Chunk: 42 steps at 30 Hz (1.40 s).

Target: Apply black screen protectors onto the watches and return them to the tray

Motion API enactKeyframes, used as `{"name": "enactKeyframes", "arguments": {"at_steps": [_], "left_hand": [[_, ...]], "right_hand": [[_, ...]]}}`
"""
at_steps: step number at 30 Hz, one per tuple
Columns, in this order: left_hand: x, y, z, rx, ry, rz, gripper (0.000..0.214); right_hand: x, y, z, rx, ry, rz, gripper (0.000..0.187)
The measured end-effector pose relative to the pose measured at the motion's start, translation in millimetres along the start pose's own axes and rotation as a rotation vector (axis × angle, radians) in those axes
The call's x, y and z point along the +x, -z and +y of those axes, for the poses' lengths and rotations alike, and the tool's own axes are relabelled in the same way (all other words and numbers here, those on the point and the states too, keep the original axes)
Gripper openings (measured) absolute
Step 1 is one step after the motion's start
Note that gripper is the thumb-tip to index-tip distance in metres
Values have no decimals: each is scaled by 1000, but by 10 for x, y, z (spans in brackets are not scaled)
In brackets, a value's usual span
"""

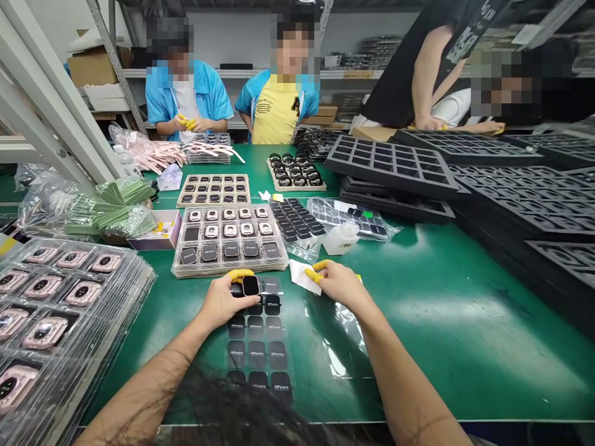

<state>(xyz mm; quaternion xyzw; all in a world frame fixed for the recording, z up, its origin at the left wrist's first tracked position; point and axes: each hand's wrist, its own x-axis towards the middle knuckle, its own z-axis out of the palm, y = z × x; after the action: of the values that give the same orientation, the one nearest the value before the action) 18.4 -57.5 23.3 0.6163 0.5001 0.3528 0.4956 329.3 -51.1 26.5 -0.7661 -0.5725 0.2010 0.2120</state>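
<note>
My left hand grips a square smartwatch body with a dark screen, its fingertip in a yellow finger cot. Under that hand lies a clear sheet of black printed film squares. My right hand, also wearing yellow finger cots, pinches a white wipe against the bench. Just beyond both hands stands a clear plastic tray of watch bodies. Both hands sit close together, a short way apart.
Stacked trays of rose-gold watches fill the near left. Black grid trays are piled at the right, beside a white plastic bottle on the green bench. Two co-workers in blue shirts stand across it, and another person leans at the back right.
</note>
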Motion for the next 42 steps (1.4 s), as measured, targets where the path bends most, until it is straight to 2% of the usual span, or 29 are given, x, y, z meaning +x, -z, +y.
{"name": "enactKeyframes", "arguments": {"at_steps": [3, 5, 7, 10, 12, 17, 20, 23, 28, 32, 42], "left_hand": [[9, 0, -8, -8, -3, -4, 58], [12, 0, -12, -8, 1, -8, 59], [14, 1, -14, 4, 10, -9, 59], [23, 8, -16, 46, 25, -7, 60], [34, 16, -11, 64, 24, -9, 59], [47, 40, 24, 93, 3, -1, 56], [47, 47, 27, 107, 1, -2, 54], [53, 46, 4, 88, -1, -13, 56], [55, 41, -20, 50, 17, -26, 59], [53, 38, -28, 41, 10, -24, 58], [13, 3, -52, 55, -62, 39, 54]], "right_hand": [[-1, 3, -5, -19, -40, -13, 2], [-9, 15, -24, 62, -20, -7, 9], [-11, 44, -38, 363, 24, 15, 19], [47, 148, -9, 999, 65, 41, 32], [152, 273, 53, 1124, 80, 96, 39], [582, 734, 255, 814, 118, 308, 56], [822, 969, 292, 592, 100, 334, 46], [986, 1096, 239, 337, 83, 274, 30], [1115, 1153, 121, -1, 65, 192, 16], [1151, 1152, 96, -184, 51, 171, 20], [1087, 1079, -32, -428, 91, 172, 21]]}}
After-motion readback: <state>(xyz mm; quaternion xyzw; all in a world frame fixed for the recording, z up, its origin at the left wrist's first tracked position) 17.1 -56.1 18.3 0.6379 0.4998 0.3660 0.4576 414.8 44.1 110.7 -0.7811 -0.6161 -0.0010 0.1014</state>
